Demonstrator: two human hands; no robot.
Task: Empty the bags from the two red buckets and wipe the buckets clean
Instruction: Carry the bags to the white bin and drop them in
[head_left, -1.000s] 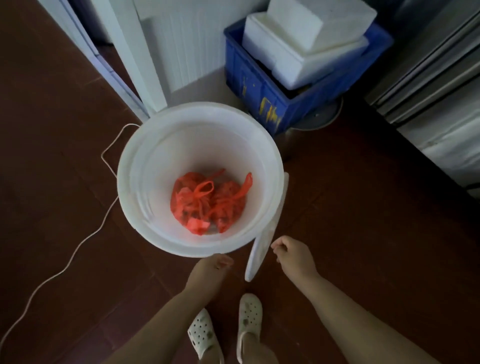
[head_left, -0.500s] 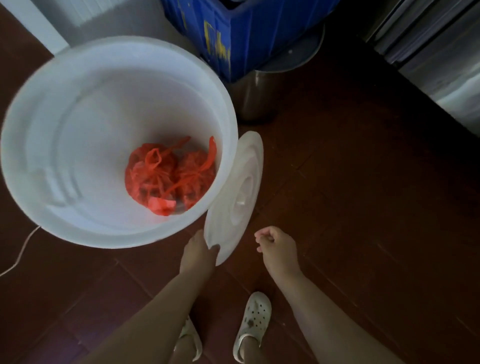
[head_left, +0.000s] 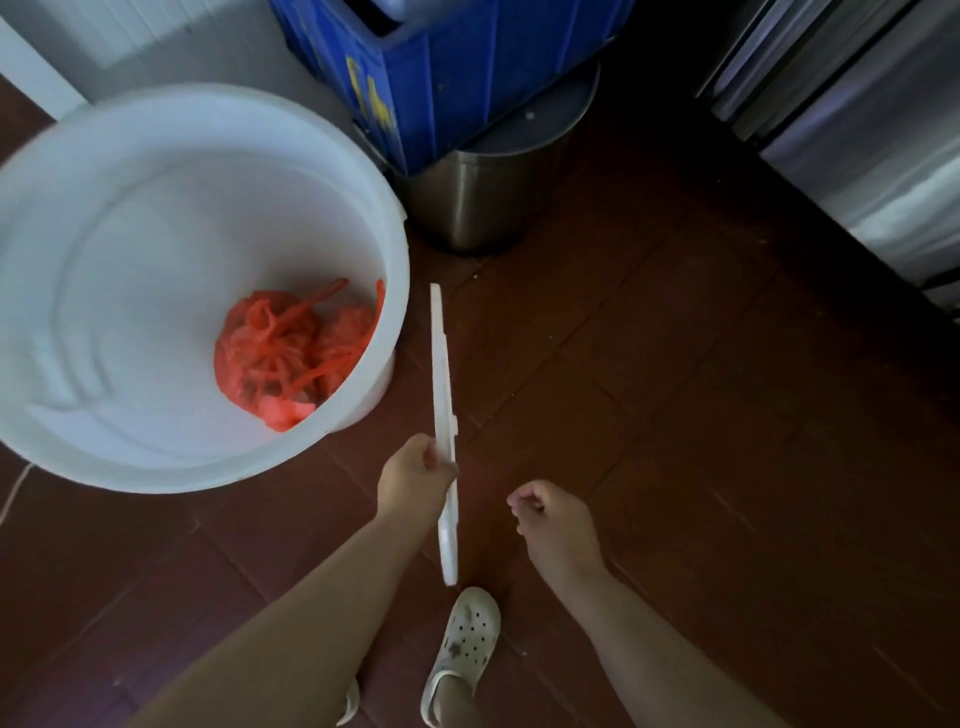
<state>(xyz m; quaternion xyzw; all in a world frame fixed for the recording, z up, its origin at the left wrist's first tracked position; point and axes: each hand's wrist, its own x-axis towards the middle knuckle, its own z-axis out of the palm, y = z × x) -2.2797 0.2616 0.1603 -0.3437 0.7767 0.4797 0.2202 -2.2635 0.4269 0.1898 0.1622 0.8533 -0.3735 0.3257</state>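
two red bags in one white bucket; left hand grips one lid.

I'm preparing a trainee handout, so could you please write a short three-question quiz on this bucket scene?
1. True or false: the white bucket is empty.
2. Which hand holds the white lid? A) left hand B) right hand C) neither
3. Fill in: the blue crate sits on a ____ bin.

Key: 1. False; red mesh bags lie inside. 2. A. 3. Metal.
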